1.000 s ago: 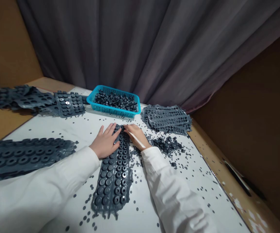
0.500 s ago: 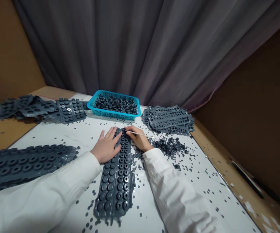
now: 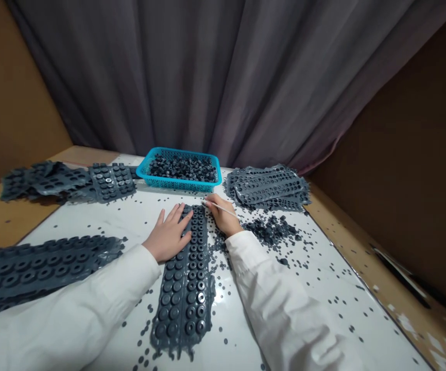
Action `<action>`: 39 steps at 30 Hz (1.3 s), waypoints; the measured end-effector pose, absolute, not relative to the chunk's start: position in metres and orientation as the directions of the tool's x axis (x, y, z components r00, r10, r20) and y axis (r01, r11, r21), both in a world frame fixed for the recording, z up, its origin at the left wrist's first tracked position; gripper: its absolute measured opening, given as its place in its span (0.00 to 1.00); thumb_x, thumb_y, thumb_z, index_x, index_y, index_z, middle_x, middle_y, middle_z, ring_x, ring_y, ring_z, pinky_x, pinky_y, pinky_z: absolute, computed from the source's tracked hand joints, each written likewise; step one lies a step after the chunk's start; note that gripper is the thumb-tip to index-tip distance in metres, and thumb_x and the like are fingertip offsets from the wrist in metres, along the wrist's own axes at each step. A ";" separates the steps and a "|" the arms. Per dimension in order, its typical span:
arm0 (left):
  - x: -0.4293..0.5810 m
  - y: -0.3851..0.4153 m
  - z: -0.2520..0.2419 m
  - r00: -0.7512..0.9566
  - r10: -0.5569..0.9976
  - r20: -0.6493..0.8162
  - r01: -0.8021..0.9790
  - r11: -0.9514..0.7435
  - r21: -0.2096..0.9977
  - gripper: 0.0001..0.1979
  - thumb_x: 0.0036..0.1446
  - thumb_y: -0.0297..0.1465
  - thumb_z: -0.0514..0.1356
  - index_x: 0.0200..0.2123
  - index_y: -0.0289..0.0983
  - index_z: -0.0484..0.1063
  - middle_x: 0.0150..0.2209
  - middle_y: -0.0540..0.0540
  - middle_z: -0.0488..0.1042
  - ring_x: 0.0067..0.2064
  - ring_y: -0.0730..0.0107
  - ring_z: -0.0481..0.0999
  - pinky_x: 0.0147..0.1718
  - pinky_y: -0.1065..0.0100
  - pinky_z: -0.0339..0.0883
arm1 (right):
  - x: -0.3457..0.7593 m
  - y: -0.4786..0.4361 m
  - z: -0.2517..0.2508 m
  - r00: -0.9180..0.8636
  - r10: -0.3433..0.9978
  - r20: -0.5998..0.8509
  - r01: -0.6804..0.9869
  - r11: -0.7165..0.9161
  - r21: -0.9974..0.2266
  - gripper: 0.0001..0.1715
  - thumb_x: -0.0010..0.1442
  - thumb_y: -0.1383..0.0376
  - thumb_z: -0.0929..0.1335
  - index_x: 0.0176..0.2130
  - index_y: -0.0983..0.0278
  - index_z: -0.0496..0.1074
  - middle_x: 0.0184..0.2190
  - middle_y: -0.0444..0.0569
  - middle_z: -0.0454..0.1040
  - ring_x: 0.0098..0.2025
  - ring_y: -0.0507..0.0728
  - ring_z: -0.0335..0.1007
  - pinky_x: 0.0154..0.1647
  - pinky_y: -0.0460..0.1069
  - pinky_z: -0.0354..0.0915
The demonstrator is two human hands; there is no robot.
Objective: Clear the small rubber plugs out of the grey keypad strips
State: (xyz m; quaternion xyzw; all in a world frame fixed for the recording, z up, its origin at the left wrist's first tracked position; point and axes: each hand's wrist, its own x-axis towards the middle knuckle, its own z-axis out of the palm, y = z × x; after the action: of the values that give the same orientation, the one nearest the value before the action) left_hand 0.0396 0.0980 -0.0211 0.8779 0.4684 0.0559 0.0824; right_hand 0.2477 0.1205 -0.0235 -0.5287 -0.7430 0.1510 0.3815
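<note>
Rubber sheet [image 3: 184, 293] under left hand [image 3: 168, 234] (nothing legible)

The light was soft and dim, falling mostly on the glossy white tabletop [image 3: 323, 278], which showed a faint sheen, while the pleated grey fabric curtain [image 3: 130, 77] and flat brown side wall [image 3: 400, 129] sank into shade. A soft shadow lay beneath the dark grey rubber sheet [image 3: 107, 183], and the wide-angle view bowed the frame's edges.

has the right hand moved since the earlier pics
Yes, the right hand has shifted rightward, judged against the blue basket, and now lies just off the right edge of the strip.
</note>
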 end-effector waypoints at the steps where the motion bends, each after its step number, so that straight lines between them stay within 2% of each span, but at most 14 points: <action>1: 0.040 0.098 -0.021 0.555 0.832 0.019 0.814 -0.547 0.196 0.29 0.63 0.38 0.46 0.65 0.38 0.51 0.68 0.39 0.41 0.69 0.53 0.41 0.62 0.42 0.39 | 0.250 0.119 -0.024 -0.148 0.903 0.403 0.640 0.398 -0.657 0.12 0.65 0.59 0.61 0.41 0.63 0.69 0.38 0.52 0.77 0.39 0.58 0.73 0.42 0.50 0.63; 6: 0.040 0.098 -0.019 0.555 0.832 -0.001 0.816 -0.544 0.196 0.29 0.63 0.39 0.46 0.66 0.38 0.51 0.68 0.39 0.41 0.69 0.53 0.40 0.62 0.42 0.39 | 0.256 0.116 -0.027 -0.161 0.916 0.368 0.494 0.397 -0.774 0.13 0.64 0.57 0.61 0.38 0.62 0.68 0.42 0.49 0.78 0.44 0.56 0.74 0.46 0.50 0.66; 10: 0.040 0.098 -0.017 0.552 0.834 -0.020 0.819 -0.538 0.197 0.29 0.63 0.40 0.46 0.66 0.38 0.50 0.69 0.39 0.40 0.69 0.54 0.39 0.63 0.42 0.38 | 0.256 0.119 -0.030 -0.205 0.918 0.340 0.429 0.397 -0.812 0.12 0.63 0.56 0.62 0.37 0.62 0.68 0.43 0.50 0.78 0.47 0.57 0.74 0.48 0.52 0.66; 19: 0.041 0.097 -0.015 0.550 0.834 -0.037 0.823 -0.534 0.191 0.30 0.63 0.39 0.45 0.66 0.38 0.49 0.69 0.39 0.39 0.69 0.54 0.38 0.63 0.43 0.37 | 0.256 0.124 -0.033 -0.225 0.904 0.363 0.470 0.427 -0.773 0.11 0.61 0.57 0.65 0.38 0.61 0.71 0.42 0.51 0.77 0.45 0.60 0.72 0.48 0.54 0.64; 25: 0.041 0.097 -0.015 0.550 0.835 -0.024 0.821 -0.536 0.196 0.29 0.63 0.39 0.45 0.66 0.38 0.50 0.69 0.38 0.40 0.69 0.54 0.39 0.63 0.43 0.38 | 0.255 0.120 -0.031 -0.246 0.901 0.358 0.452 0.433 -0.779 0.15 0.63 0.55 0.62 0.40 0.63 0.69 0.44 0.52 0.77 0.47 0.58 0.73 0.48 0.52 0.66; 29: 0.041 0.097 -0.017 0.553 0.833 -0.006 0.816 -0.540 0.207 0.29 0.63 0.40 0.45 0.66 0.38 0.51 0.69 0.39 0.41 0.69 0.53 0.40 0.62 0.42 0.39 | 0.255 0.119 -0.032 -0.272 0.895 0.353 0.498 0.445 -0.745 0.14 0.64 0.57 0.61 0.39 0.63 0.69 0.45 0.52 0.77 0.47 0.57 0.73 0.48 0.52 0.66; 33: 0.040 0.098 -0.020 0.555 0.831 0.018 0.809 -0.545 0.218 0.29 0.62 0.39 0.46 0.65 0.38 0.52 0.69 0.39 0.42 0.69 0.52 0.41 0.62 0.42 0.39 | 0.257 0.123 -0.032 -0.294 0.889 0.352 0.597 0.458 -0.658 0.12 0.64 0.58 0.62 0.41 0.61 0.71 0.45 0.52 0.77 0.48 0.58 0.72 0.49 0.51 0.64; 39: 0.040 0.098 -0.020 0.553 0.833 0.027 0.810 -0.545 0.218 0.29 0.62 0.39 0.46 0.65 0.38 0.53 0.68 0.39 0.43 0.69 0.52 0.42 0.62 0.42 0.39 | 0.260 0.130 -0.027 -0.257 0.901 0.350 0.742 0.416 -0.526 0.10 0.63 0.60 0.64 0.41 0.61 0.72 0.36 0.53 0.77 0.42 0.60 0.71 0.47 0.51 0.60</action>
State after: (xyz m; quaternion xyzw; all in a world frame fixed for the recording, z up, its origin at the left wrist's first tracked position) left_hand 0.0402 0.0979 -0.0199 0.8766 0.4683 0.0638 0.0904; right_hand 0.2602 0.1296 -0.0266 -0.5248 -0.7823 0.1284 0.3100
